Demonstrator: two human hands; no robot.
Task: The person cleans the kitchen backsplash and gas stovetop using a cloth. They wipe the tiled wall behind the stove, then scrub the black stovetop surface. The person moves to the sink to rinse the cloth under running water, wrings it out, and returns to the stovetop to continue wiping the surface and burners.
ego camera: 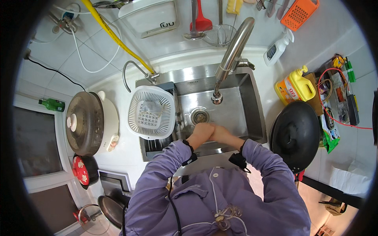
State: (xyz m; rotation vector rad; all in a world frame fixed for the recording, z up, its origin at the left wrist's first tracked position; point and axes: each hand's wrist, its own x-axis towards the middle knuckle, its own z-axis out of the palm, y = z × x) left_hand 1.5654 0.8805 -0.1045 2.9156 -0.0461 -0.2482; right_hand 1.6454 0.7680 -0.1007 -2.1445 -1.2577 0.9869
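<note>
Over the front part of the stainless steel sink, my left hand and my right hand meet, knuckles and wrists turned up. Their fingers are hidden beneath, so whether anything is between them I cannot tell. Just beyond my hands lies the drain strainer in the basin floor. The pull-down head of the steel faucet hangs over the basin; running water is not visible. Left of my hands, a white plastic colander rests across the sink's left side, holding a crumpled translucent piece.
Left stands a cream electric cooker with a domed lid; a red-lidded pot is nearer me. Right are a black wok, a yellow detergent jug and a white spray bottle. Behind the colander curves a small steel tap.
</note>
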